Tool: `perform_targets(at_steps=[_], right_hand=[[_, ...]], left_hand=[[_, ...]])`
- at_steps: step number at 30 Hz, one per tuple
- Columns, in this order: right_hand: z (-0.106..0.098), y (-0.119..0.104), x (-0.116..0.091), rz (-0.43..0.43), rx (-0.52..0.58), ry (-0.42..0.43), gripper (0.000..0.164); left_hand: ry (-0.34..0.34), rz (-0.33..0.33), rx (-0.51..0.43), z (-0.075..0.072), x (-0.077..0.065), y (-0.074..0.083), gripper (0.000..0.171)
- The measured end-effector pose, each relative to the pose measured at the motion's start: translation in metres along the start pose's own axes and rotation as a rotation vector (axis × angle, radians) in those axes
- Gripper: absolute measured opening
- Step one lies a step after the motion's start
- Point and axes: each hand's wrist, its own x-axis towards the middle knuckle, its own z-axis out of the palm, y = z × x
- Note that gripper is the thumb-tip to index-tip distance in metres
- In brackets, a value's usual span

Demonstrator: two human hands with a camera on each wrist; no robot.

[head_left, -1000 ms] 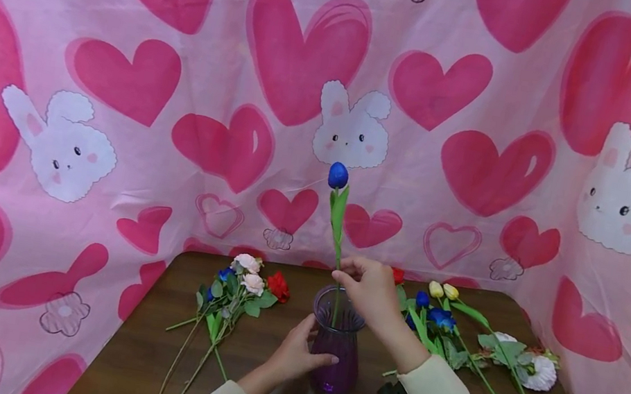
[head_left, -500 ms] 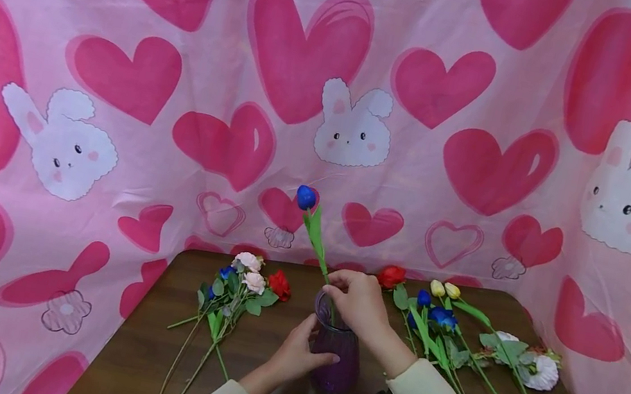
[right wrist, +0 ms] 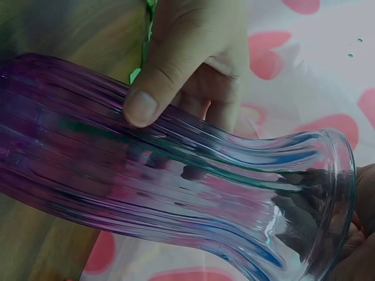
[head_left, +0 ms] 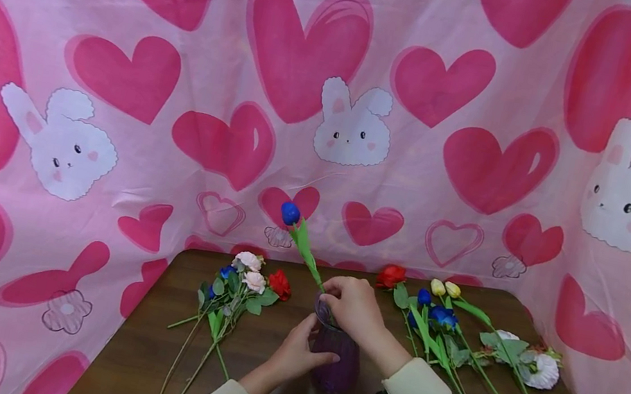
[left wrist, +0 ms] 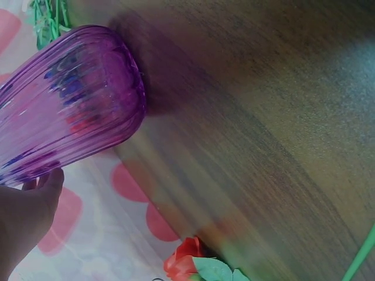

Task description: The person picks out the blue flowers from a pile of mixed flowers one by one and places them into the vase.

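Observation:
In the head view a purple ribbed glass vase [head_left: 335, 362] stands upright on the table. My left hand [head_left: 292, 356] grips its left side, thumb across the front; the right wrist view shows this thumb [right wrist: 142, 107] on the glass. My right hand [head_left: 355, 310] is at the vase's mouth and pinches the stem of an artificial blue tulip [head_left: 290, 214]. The bloom leans up and left above the rim, and the lower stem shows as a dark green line inside the glass. The right fingertips partly hide the rim. In the left wrist view the vase [left wrist: 88, 99] fills the upper left.
Left of the vase lie pink roses [head_left: 253, 282], a red rose [head_left: 279, 285] and blue blooms. At the right are another red rose [head_left: 391, 276], yellow tulips [head_left: 444, 289], blue flowers [head_left: 443, 317] and white flowers [head_left: 543, 372]. A heart-print cloth [head_left: 290, 52] hangs behind the brown table [head_left: 139, 335].
My right hand has moved down toward the vase's mouth. The blue tulip has sunk lower into the vase and its bloom has tipped left. My left hand stays on the vase.

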Motion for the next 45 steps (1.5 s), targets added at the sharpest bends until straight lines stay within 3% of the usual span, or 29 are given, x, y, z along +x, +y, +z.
perform_targets(at_steps=[1,3,8,21,45], right_hand=[[0.001,0.0,0.0,0.0,-0.006,-0.004,0.004],[0.001,0.0,-0.001,0.006,-0.009,-0.01,0.004],[0.003,0.001,0.0,0.004,-0.004,-0.017,0.005],[0.004,0.003,0.0,-0.036,-0.035,-0.031,0.01],[0.002,0.004,0.0,0.002,-0.095,-0.118,0.01]], left_hand=[[-0.004,0.001,-0.003,-0.001,-0.001,0.006,0.066],[-0.007,0.006,0.003,-0.001,-0.001,0.003,0.067],[-0.002,0.011,0.014,0.004,0.006,-0.028,0.071],[0.005,0.02,0.02,0.004,0.008,-0.027,0.072],[-0.002,-0.014,0.008,0.004,0.005,-0.027,0.074]])
